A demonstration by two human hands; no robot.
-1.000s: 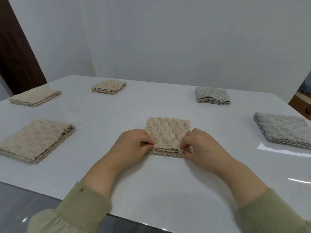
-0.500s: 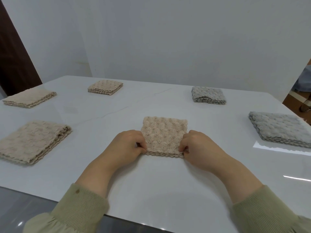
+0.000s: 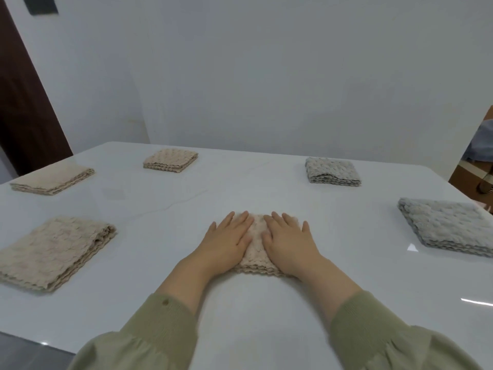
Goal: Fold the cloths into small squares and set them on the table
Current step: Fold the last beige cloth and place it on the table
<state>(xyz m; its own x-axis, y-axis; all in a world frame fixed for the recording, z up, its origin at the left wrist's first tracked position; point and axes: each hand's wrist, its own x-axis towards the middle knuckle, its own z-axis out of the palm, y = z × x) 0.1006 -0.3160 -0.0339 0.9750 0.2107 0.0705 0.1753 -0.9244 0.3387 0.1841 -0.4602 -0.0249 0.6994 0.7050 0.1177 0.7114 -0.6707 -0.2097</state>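
Both hands [image 3: 226, 244] [image 3: 289, 247] now press flat the folded, scalloped beige cloth [image 3: 256, 260].

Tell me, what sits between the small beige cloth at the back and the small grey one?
Nothing: the head view shows only bare white table between the small beige cloth and the small grey cloth.

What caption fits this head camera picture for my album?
Left hand and right hand press a folded beige cloth flat on the white table.

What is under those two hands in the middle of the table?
A folded beige cloth on the white table. Its layered near edge and a strip between the left hand and right hand show; the flat palms hide the rest.
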